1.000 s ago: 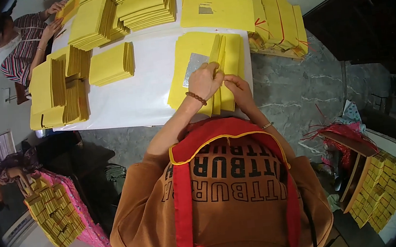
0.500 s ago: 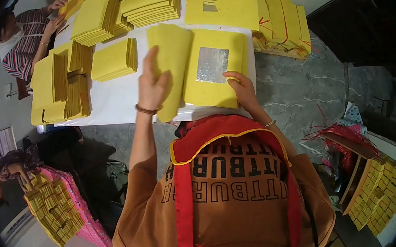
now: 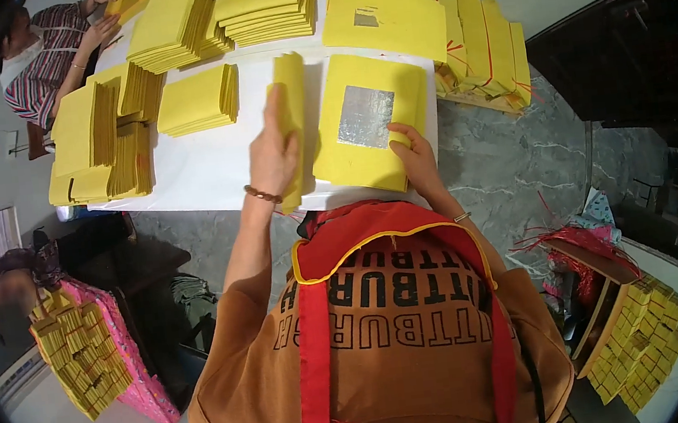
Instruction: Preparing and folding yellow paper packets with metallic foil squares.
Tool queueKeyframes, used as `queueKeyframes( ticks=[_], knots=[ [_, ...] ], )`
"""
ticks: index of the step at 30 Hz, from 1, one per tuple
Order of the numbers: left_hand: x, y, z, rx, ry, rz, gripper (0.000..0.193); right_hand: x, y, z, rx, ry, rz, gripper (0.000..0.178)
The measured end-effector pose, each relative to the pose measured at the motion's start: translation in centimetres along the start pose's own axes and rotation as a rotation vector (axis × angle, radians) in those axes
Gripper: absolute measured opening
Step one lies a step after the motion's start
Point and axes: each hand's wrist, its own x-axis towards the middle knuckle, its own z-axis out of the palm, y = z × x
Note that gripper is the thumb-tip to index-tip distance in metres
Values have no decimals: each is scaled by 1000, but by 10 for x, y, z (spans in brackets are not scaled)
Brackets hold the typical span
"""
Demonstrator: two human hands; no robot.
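Note:
My left hand (image 3: 274, 156) grips a folded bundle of yellow paper (image 3: 291, 105), which stands on its edge over the white table top. The thumb presses one side and the fingers lie along the other. To its right lies a flat stack of yellow paper (image 3: 367, 167) with a silver foil rectangle (image 3: 365, 114) on its top sheet. My right hand (image 3: 416, 156) is at that stack's right edge. Its thumb and forefinger are curled together at the foil's lower right side, on the yellow sheet.
Folded yellow paper piles (image 3: 179, 26) cover the table's far side, with more stacks (image 3: 80, 144) at its left. Red-tied bundles (image 3: 487, 47) stand beyond the right edge. Another person (image 3: 49, 52) handles yellow paper at the far left. Yellow bundles (image 3: 80, 346) lie on a pink-covered surface.
My left hand has moved slightly right and turned the paper bundle from a broad tilt to nearly edge-on, apart from the foil-topped stack. My right hand stays at the foil.

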Motion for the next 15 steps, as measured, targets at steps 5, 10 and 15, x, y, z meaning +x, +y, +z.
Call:
queueKeyframes(
  ticks=[5, 10, 15],
  knots=[
    [-18, -24, 58, -1, -140, 34, 58, -1, 2, -3, 10, -22, 30, 28],
    [-29, -50, 87, -121, -55, -84, 39, 2, 3, -4, 37, -32, 58, 26],
    [-28, -49, 84, -174, -71, -93, 37, 2, -4, -3, -47, -16, -10, 26]
  ],
)
